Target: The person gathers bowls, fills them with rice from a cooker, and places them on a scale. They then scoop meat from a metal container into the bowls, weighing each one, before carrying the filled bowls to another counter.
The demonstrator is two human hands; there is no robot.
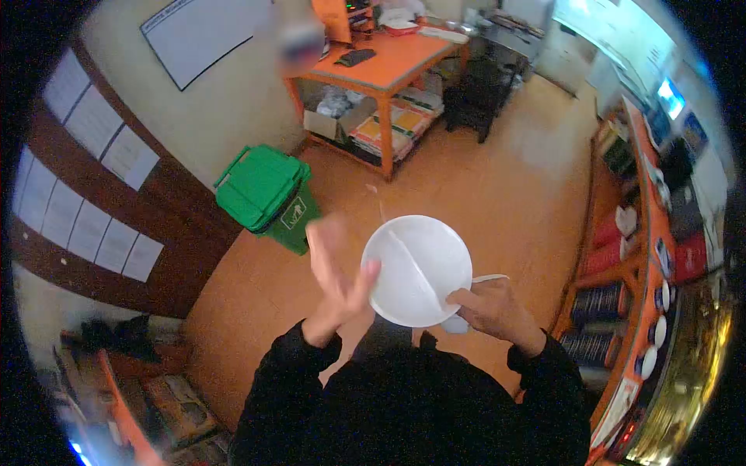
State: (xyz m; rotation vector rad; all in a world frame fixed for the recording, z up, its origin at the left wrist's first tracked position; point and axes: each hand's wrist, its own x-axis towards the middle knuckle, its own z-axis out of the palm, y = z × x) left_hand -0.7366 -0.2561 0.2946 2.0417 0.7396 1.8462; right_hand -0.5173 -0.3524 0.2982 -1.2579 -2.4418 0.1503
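Orange-brown floor (505,194) lay beneath as your right hand's fingers (465,300) pinched the rim of a white divided bowl (443,256).
Your left hand (334,283) was open and blurred, thumb by the opposite rim; whether it touched, you couldn't tell. Held before your body, the round, smooth bowl looked like thin plastic: probably light, slightly flexible, a bit slippery, best gripped at the rim. Beyond stood a boxy green bin (260,186).

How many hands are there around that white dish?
2: the left hand, open, its thumb overlapping the near rim of the divided white dish; and the right hand, gripping the opposite side.
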